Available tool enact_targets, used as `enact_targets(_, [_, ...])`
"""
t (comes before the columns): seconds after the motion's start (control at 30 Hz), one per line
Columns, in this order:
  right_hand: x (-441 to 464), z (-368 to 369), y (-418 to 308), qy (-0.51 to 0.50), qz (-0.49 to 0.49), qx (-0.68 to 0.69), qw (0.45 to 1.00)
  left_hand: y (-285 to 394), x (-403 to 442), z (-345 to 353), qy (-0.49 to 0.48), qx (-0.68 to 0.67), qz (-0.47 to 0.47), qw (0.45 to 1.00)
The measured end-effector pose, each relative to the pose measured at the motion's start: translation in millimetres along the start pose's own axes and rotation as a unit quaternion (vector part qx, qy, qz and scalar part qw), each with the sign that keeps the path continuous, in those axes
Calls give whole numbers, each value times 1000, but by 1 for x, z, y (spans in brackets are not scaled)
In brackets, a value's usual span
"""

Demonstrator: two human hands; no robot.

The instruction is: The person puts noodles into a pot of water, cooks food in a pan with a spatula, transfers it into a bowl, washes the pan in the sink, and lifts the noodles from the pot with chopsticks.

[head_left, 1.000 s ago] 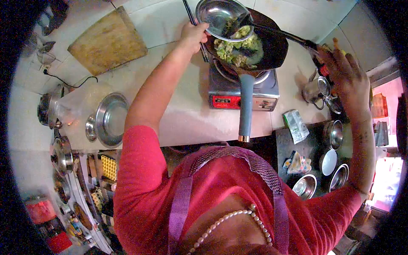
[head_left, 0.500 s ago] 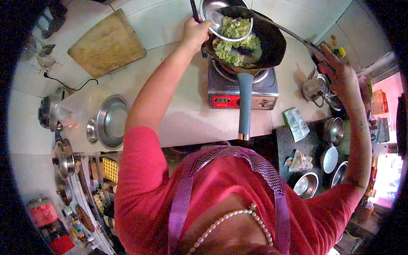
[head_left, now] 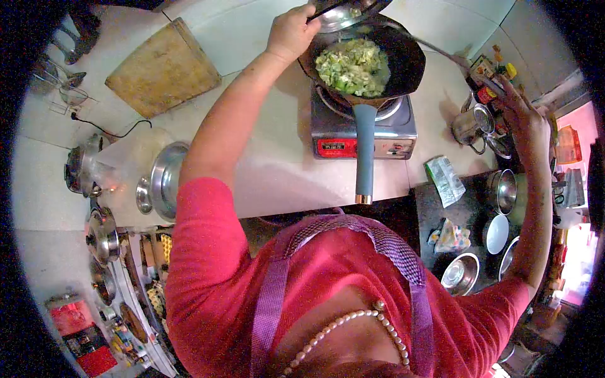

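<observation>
My left hand [head_left: 291, 33] is closed on the rim of a shiny metal bowl [head_left: 337, 20], tipped over the far side of the wok. Thin black sticks, perhaps chopsticks, run along the same hand. My right hand [head_left: 524, 120] grips the end of a long-handled metal utensil [head_left: 435, 48]. Its head lies near the bowl and cannot be made out clearly. Chopped pale green vegetables [head_left: 353, 68] lie heaped in the dark wok [head_left: 408, 66]. The wok sits on a burner stove [head_left: 364, 133], its grey handle [head_left: 365, 154] pointing towards me.
A wooden cutting board [head_left: 162, 69] leans at the back left. Metal dishes [head_left: 169, 183] stand left on the counter. To the right are a metal mug [head_left: 465, 128], a packet [head_left: 445, 181], a white bowl [head_left: 496, 233] and a metal bowl [head_left: 460, 273].
The metal bowl has moved up and away, and its vegetables have dropped into the wok. My left hand has risen with it. The utensil's head has shifted back slightly.
</observation>
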State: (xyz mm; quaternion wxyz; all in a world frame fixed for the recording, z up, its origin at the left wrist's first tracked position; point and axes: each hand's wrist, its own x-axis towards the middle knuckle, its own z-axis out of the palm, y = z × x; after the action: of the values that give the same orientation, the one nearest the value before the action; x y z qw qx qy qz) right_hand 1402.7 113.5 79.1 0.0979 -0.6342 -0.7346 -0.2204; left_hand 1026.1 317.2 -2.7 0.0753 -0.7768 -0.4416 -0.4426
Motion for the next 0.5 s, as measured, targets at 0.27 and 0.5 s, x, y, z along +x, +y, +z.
enact_targets(0.27, [-7, -7, 4, -50, 123, 5, 991, -7, -8, 2, 21, -105, -150, 983])
enact_targets(0.5, [-8, 14, -20, 12, 87, 94, 992, 1, -19, 7, -25, -231, -177, 956])
